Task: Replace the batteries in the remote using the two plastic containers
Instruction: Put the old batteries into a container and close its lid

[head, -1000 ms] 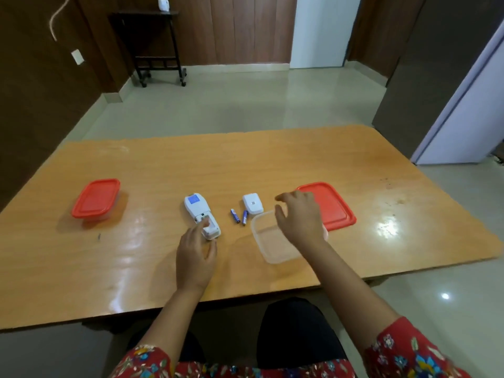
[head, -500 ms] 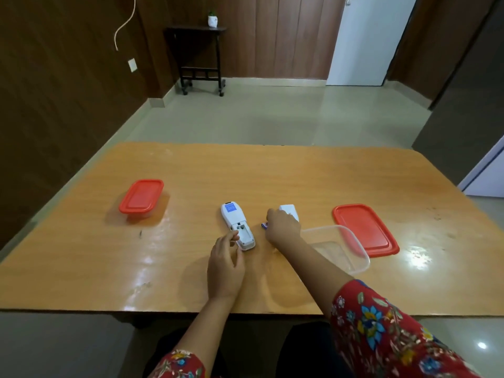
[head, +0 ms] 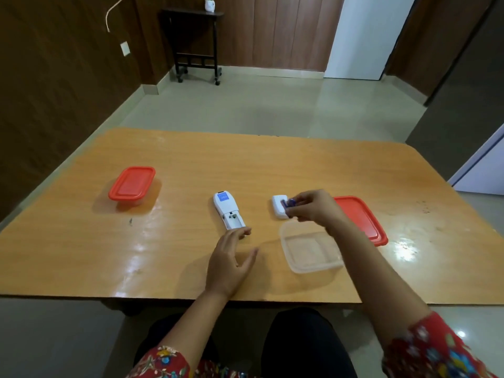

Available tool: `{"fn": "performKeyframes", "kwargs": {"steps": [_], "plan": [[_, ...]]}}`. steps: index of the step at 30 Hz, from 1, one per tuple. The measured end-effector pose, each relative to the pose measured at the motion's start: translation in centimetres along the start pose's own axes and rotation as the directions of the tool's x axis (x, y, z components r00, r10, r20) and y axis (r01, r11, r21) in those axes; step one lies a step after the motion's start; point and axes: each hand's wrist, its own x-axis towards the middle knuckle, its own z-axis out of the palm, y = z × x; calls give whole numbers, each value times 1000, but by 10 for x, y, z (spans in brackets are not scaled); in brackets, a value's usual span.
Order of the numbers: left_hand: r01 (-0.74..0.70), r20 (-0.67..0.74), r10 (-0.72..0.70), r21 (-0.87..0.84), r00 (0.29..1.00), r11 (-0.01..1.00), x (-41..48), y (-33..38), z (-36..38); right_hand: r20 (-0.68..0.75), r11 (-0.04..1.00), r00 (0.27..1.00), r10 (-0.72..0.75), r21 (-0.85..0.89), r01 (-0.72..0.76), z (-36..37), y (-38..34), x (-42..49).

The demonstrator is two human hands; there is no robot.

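Note:
A white remote [head: 227, 210] lies face down mid-table with its battery bay uncovered. Its white cover [head: 278, 207] lies to the right. My right hand [head: 313, 207] pinches the blue batteries [head: 289, 203] just above that cover. My left hand [head: 230, 261] rests flat on the table with relaxed fingers, just below the remote's near end. An open clear plastic container [head: 311, 252] stands under my right wrist, its red lid [head: 361, 221] beside it on the right. A second container with a red lid on [head: 132, 185] stands at the left.
The wooden table [head: 81, 255] ends close to my lap at the front edge. A dark side table with a small pot [head: 196, 42] stands far back against the wall. A white door is at the back right.
My right hand went from above the clear container to the loose batteries, picked them up and lifted them over the cover. My left hand slid back off the remote's end.

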Motion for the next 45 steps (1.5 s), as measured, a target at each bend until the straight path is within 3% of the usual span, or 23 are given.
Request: {"fn": "performKeyframes", "kwargs": {"steps": [2, 5, 10, 16, 20, 22, 25, 27, 30, 32, 35, 37, 39, 41, 43, 45], "plan": [[27, 187, -19, -37, 982, 999, -3, 13, 8, 71, 996, 996, 48, -84, -41, -23, 15, -14], [104, 424, -96, 2, 901, 995, 1, 29, 30, 80, 922, 985, 155, -370, -115, -26, 37, -20], [173, 400, -175, 41, 900, 984, 5, 40, 54, 62, 841, 981, 182, -527, -122, -5, 52, -20], [147, 319, -145, 17, 937, 989, 2, 36, 54, -190, 844, 982, -10, -529, -94, -19, 65, -32], [145, 309, -142, 13, 940, 989, 1, 35, 54, -477, 924, 878, -38, -352, -151, -63, 73, -29], [145, 310, -146, 26, 939, 989, 1, 35, 54, -531, 887, 846, 42, -370, -276, -81, 85, -13], [173, 295, -173, 28, 940, 985, 1, 35, 55, -412, 746, 871, 269, -483, -459, -84, 101, 6], [178, 284, -180, 33, 942, 983, 0, 36, 55, -347, 698, 868, 357, -518, -494, -78, 105, 14], [191, 278, -192, 33, 941, 981, 0, 34, 54, -326, 674, 882, 341, -570, -471, -80, 100, 17], [194, 278, -191, 20, 941, 981, 0, 34, 55, -305, 751, 900, 311, -502, -430, -91, 103, 20], [206, 272, -183, -55, 945, 977, -1, 32, 53, -199, 963, 962, 187, -155, -219, -109, 105, 13], [216, 250, -175, -147, 952, 965, -2, 29, 49, -49, 991, 999, 9, -130, -16, -112, 99, -1], [261, 210, -206, -286, 956, 922, -2, 27, 46, 161, 935, 976, -144, -300, 187, -103, 87, -13], [297, 152, -258, -392, 954, 870, -2, 27, 47, 350, 800, 915, -200, -481, 359, -84, 74, -18], [322, 99, -310, -407, 946, 855, -1, 27, 49, 482, 649, 867, -128, -620, 440, -67, 63, -17], [334, 72, -331, -359, 941, 871, 0, 29, 49, 525, 551, 850, -40, -698, 457, -55, 51, -13]]}}
